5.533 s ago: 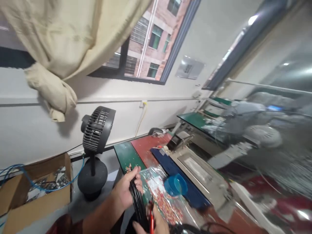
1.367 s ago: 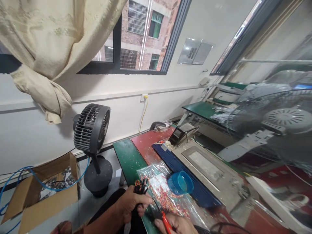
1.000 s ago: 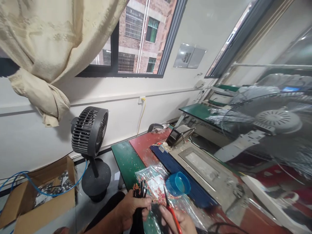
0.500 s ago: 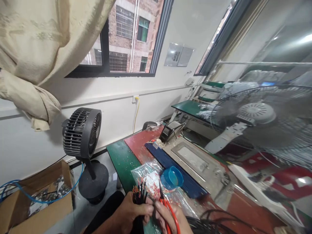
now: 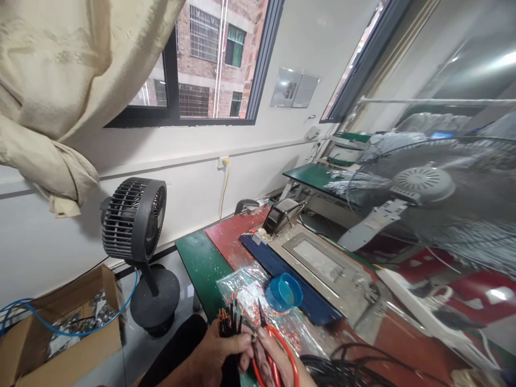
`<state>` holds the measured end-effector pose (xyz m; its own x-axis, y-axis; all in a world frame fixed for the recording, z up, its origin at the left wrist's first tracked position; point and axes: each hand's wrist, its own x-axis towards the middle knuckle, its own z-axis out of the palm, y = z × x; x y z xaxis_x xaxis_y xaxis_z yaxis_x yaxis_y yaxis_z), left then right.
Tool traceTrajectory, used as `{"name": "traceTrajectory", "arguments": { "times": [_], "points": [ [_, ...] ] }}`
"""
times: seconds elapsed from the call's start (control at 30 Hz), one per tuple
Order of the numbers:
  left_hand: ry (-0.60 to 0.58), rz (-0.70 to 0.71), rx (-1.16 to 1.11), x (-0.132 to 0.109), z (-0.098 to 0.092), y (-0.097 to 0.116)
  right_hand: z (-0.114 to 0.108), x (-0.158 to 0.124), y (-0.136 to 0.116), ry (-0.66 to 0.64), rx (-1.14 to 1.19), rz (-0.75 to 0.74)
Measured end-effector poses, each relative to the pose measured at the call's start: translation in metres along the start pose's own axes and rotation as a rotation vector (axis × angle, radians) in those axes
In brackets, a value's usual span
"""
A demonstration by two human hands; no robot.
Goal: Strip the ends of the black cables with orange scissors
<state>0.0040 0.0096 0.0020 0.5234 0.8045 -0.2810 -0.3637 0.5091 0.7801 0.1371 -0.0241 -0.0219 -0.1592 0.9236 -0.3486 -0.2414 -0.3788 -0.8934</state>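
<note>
A bundle of black cables (image 5: pixel 229 318) with orange and red stripped wire ends stands up out of my left hand (image 5: pixel 220 349), which is closed around it. Red-handled scissors (image 5: pixel 291 359) are gripped in my right hand (image 5: pixel 271 352), their dark pointed blades aimed up and away from me. Both hands' fingertips come close together over the near table edge; whether they touch is hard to tell. Just beyond them lies a clear plastic bag (image 5: pixel 242 277) strewn with small red and orange wire scraps. A translucent blue round tub (image 5: pixel 284 293) stands beside it.
Coiled black cables (image 5: pixel 346 365) lie right of my hands. Past the tub are a dark blue tray (image 5: pixel 290 279) and a beige panel (image 5: pixel 318 263). A black pedestal fan (image 5: pixel 135 220) and a cardboard box (image 5: pixel 108 344) stand left. A large caged fan (image 5: pixel 423 183) fills the right.
The scissors have turned slightly in my right hand, their tips moving left and their handles now spread wider. My left hand still holds the cables in nearly the same place.
</note>
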Motion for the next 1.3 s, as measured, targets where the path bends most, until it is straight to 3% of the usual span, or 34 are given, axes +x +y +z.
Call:
{"name": "traceTrajectory", "arguments": {
  "times": [0.2, 0.63, 0.9, 1.07, 1.3],
  "points": [
    [0.004, -0.032, -0.06, -0.001, -0.001, -0.002, 0.012, -0.003, -0.01, 0.013, 0.064, 0.024],
    [-0.055, -0.002, 0.002, 0.003, -0.004, -0.007, 0.004, 0.001, -0.009, -0.055, -0.111, 0.003],
    [-0.067, -0.011, -0.037, 0.003, -0.004, -0.008, 0.013, -0.005, -0.018, 0.156, -0.236, -0.068],
    [0.007, -0.04, 0.006, 0.005, -0.004, -0.01, 0.007, 0.002, -0.008, 0.055, -0.053, -0.066],
    [0.002, -0.054, -0.008, 0.005, -0.005, -0.012, 0.004, 0.004, -0.003, 0.043, -0.125, -0.028]
  ]
}}
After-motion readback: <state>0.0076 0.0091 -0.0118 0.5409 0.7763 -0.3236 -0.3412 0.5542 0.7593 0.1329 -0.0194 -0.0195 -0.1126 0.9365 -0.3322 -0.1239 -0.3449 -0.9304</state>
